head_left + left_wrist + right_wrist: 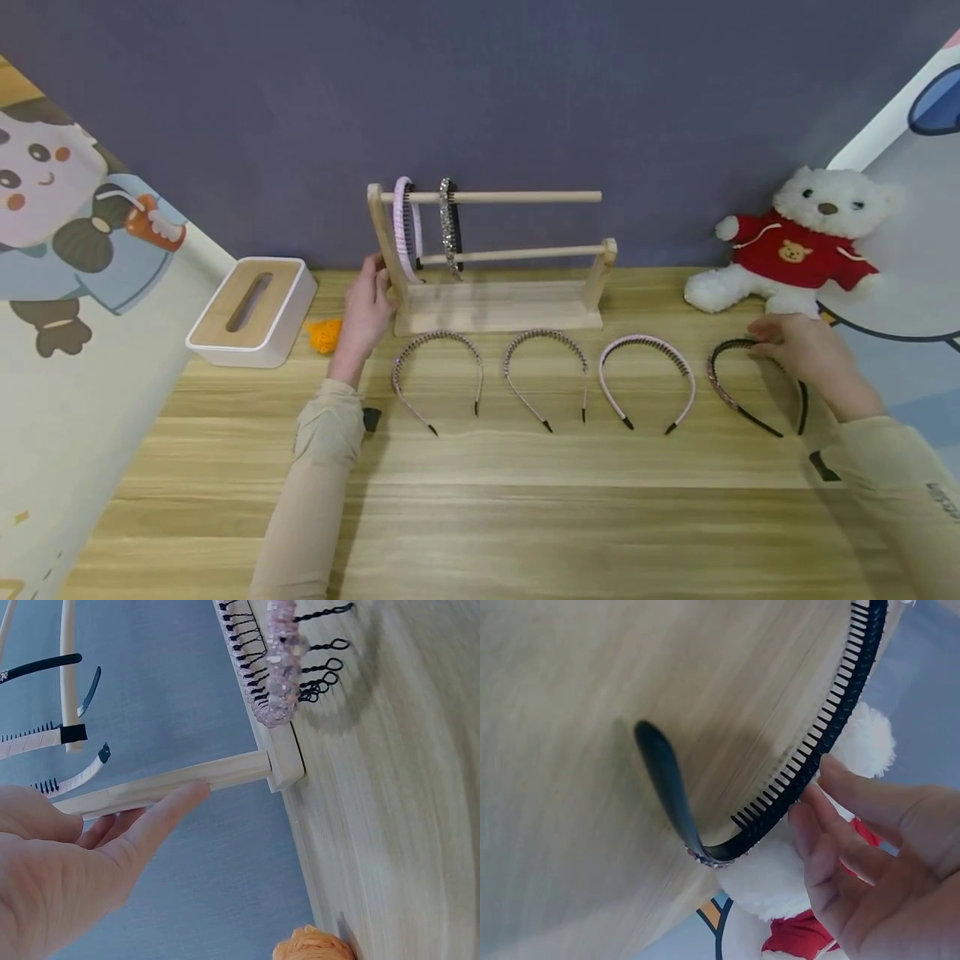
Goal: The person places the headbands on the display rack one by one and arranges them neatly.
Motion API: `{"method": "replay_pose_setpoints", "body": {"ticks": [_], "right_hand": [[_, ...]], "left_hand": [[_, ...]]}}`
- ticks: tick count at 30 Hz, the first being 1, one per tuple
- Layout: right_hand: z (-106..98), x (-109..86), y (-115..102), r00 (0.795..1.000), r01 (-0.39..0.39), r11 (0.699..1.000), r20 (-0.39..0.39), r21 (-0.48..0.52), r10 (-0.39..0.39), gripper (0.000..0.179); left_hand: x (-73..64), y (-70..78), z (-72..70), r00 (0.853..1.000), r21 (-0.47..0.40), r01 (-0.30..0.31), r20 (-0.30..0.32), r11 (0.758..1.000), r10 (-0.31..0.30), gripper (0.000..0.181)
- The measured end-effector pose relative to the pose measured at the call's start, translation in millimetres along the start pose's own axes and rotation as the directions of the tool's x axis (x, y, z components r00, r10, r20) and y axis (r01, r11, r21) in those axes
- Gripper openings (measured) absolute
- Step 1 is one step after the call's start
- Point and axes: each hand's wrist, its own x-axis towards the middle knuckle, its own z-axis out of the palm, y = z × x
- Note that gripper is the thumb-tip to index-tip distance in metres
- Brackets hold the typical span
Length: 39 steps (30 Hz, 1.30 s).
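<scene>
A wooden headband stand has two rods; a pink headband and a glittery, dark-toothed headband hang at the left of its upper rod. My left hand holds the stand's left upright, with some fingers hidden behind it in the left wrist view. My right hand pinches a black headband with comb teeth and sparkly trim, between thumb and fingers at its curved top. To its left lie a pink headband and two thin beaded headbands, one in the middle and one leftmost.
A white tissue box with a wooden lid stands at the left, beside a small orange object. At the back right sits a white teddy bear in a red sweater, close behind my right hand. A dark wall rises behind the table.
</scene>
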Motion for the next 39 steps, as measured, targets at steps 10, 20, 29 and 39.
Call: {"method": "replay_pose_setpoints", "body": {"ticks": [10,20,29,39], "right_hand": [[7,1.1,1,0.998,-0.058,0.998,-0.006,-0.026,0.058,0.012],[7,-0.5,2,0.999,-0.045,0.998,-0.018,-0.034,0.044,0.004],[6,-4.5,0,0.996,0.023,1.000,-0.087,-0.020,-0.025,0.010],[-6,-8.9,-7,0.992,0.066,0.997,-0.108,-0.028,-0.068,0.008]], "left_hand": [[0.3,-1.9,0.5,1.000,0.011,-0.005,-0.008,1.000,0.005,0.042],[0.2,-1.5,1.2,1.000,-0.003,-0.002,0.000,1.000,0.002,0.043],[-0.9,-2.2,1.0,1.000,-0.003,-0.001,-0.005,1.000,0.001,0.043],[-0.3,-2.1,1.2,1.000,-0.023,0.014,0.005,1.000,-0.014,0.044]]}}
